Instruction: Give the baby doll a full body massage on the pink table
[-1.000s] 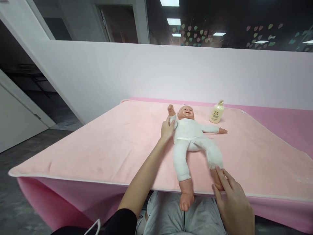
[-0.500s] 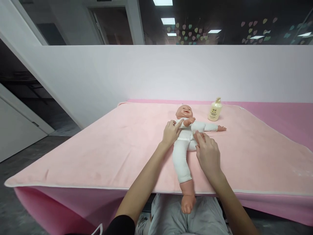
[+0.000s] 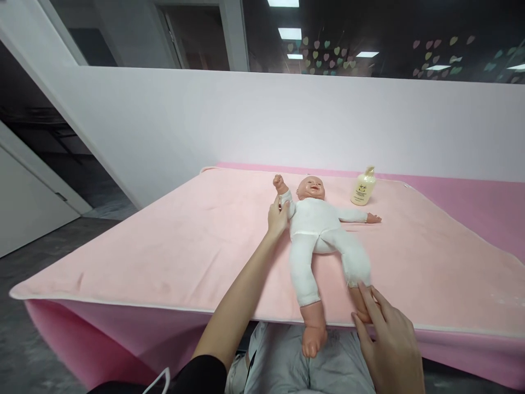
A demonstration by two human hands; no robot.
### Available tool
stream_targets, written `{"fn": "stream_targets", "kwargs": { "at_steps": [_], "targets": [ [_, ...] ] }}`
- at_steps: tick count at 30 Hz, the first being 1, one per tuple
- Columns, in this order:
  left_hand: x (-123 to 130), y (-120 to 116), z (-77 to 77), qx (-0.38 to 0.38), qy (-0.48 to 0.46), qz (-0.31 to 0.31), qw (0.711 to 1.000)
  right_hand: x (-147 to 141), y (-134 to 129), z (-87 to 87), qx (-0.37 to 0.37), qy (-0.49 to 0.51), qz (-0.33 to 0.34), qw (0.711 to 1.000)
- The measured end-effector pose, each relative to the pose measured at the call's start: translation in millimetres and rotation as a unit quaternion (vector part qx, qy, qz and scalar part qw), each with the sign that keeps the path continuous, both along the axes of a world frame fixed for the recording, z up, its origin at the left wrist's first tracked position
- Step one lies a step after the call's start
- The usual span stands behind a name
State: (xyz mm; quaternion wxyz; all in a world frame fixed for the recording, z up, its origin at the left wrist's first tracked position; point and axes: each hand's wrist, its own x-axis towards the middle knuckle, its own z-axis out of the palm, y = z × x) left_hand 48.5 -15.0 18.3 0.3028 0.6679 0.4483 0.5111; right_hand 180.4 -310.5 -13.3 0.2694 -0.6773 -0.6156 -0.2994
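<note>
A baby doll (image 3: 314,218) in a white cloth body lies face up on a pink blanket (image 3: 164,257), its head toward the wall. My left hand (image 3: 278,217) is closed around the doll's arm at the left, which points up beside the head. My right hand (image 3: 388,334) grips the doll's lower leg (image 3: 356,301) at the right, with fingers over the ankle and the thumb at the near side. That foot is mostly hidden behind my fingers. The doll's other foot (image 3: 314,339) hangs past the table's front edge.
A pale yellow pump bottle (image 3: 363,187) stands behind the doll's outstretched arm. A white wall (image 3: 287,120) with a window above it rises at the back of the table. The blanket's front edge (image 3: 143,306) lies close to my lap.
My left hand has brought the doll's arm from across the chest out to the left. My right hand has moved from the hip down toward me, and the doll's bent leg is now stretched out.
</note>
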Motion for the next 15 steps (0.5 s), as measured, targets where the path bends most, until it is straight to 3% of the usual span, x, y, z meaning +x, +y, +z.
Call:
{"fn": "stream_targets", "kwargs": {
  "at_steps": [3,8,12,15],
  "targets": [
    [-0.2,-2.0,-0.7,0.024,0.024,0.003,0.999,2.0,14.2,16.7,0.000,-0.002,0.002,1.000],
    [3.2,-15.7,3.4,0.097,0.179,0.006,0.979,-6.9,56.0,42.0,0.011,-0.008,0.005,1.000],
    [8.1,-23.9,5.5,0.164,0.327,-0.036,0.930,-10.4,107.8,49.8,-0.024,0.011,-0.018,0.999],
    [8.4,-25.4,6.3,0.156,0.347,-0.029,0.924,-10.9,124.0,50.0,-0.035,0.015,-0.019,0.999]
  ]
}}
